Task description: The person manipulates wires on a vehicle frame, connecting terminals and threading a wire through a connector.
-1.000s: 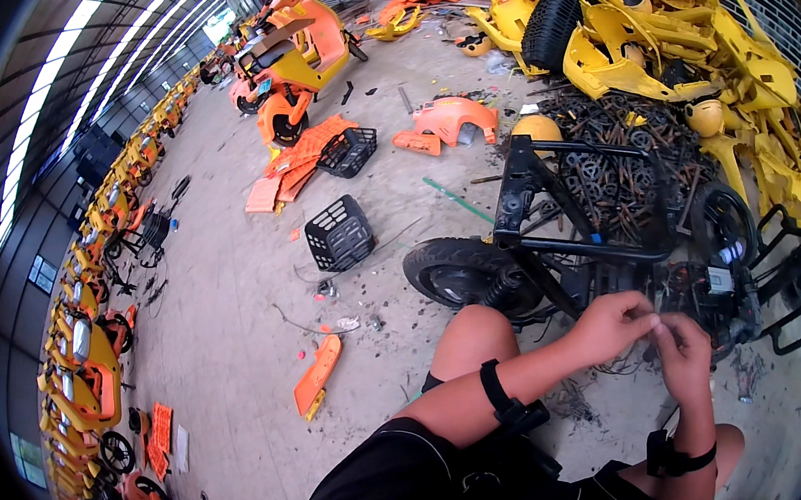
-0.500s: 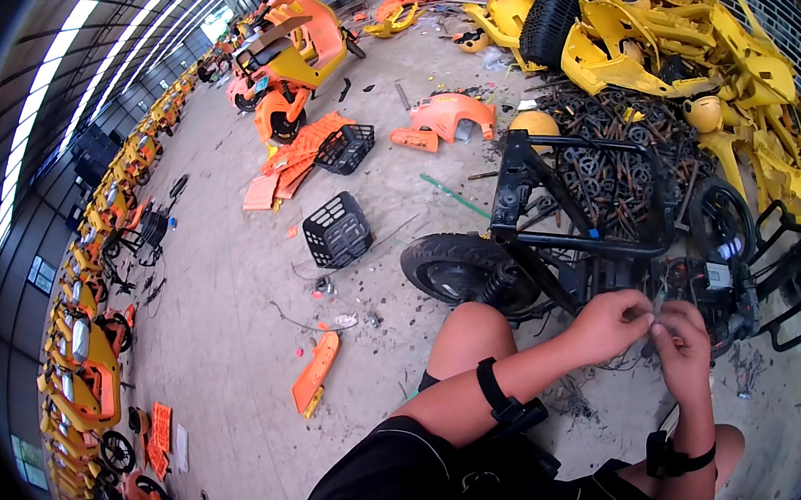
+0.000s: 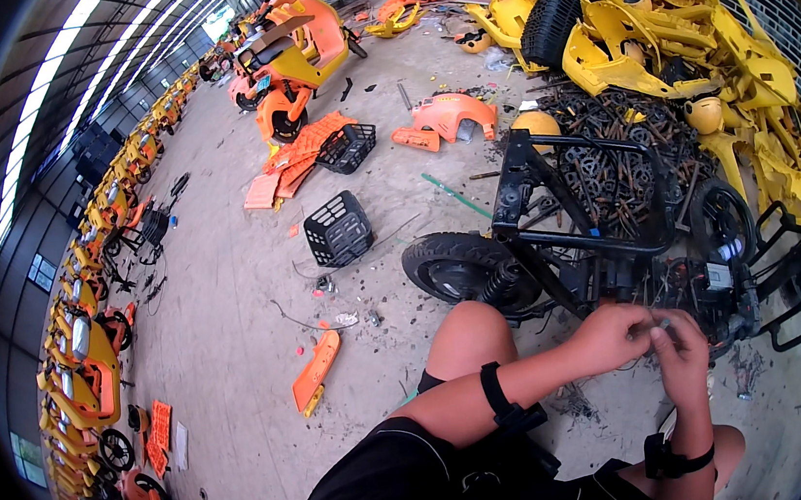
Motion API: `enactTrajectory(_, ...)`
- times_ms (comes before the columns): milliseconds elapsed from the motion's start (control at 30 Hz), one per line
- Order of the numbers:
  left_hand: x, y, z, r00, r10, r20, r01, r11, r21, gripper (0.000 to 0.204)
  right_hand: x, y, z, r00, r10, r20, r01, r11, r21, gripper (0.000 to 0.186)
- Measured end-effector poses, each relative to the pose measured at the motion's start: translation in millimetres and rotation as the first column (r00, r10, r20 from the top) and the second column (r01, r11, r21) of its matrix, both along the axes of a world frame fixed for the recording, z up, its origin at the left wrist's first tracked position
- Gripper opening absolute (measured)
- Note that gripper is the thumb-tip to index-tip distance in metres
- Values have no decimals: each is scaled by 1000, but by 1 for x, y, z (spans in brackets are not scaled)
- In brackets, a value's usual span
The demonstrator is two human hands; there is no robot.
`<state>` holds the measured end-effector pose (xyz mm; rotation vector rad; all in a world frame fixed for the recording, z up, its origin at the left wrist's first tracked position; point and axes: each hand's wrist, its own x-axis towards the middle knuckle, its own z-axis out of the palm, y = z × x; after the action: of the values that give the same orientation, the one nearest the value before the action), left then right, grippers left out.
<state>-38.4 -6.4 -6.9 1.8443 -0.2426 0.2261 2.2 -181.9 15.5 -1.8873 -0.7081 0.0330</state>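
Observation:
My left hand (image 3: 616,335) and my right hand (image 3: 681,345) meet fingertip to fingertip, both closed in a pinch. Between them is a small greyish piece, too tiny to name; thin wire-like strands show just beyond the fingers. The hands are in front of a stripped black scooter frame (image 3: 584,246) with a rear wheel (image 3: 466,267) on its left and another wheel (image 3: 718,222) on its right. Exposed wiring and a pale-labelled box (image 3: 718,275) sit beside my right hand.
Behind the frame lies a heap of rusty metal parts (image 3: 616,159), with yellow body panels (image 3: 660,27) and a tyre (image 3: 552,21) piled beyond. Two black baskets, one nearer (image 3: 338,229), and orange panels (image 3: 317,368) lie on the floor. Scooters (image 3: 86,371) line the left side.
Both hands have dropped slightly, and my left fingers have shifted a little left, apart from the right ones. The small greyish piece now shows at my right fingertips.

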Motion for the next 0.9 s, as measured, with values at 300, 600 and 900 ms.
enactTrajectory(300,6,1,-4,987,53,152,-64,995,71,16,-2,4,4,1000,4,-29,-1,997,79,20)
enactTrajectory(600,1,-2,5,995,77,60,-81,995,61,18,-1,7,0,994,-22,110,18,999,37,17)
enactTrajectory(900,4,-2,1,973,96,209,-128,981,146,17,-2,9,-3,993,-24,112,20,999,37,17)
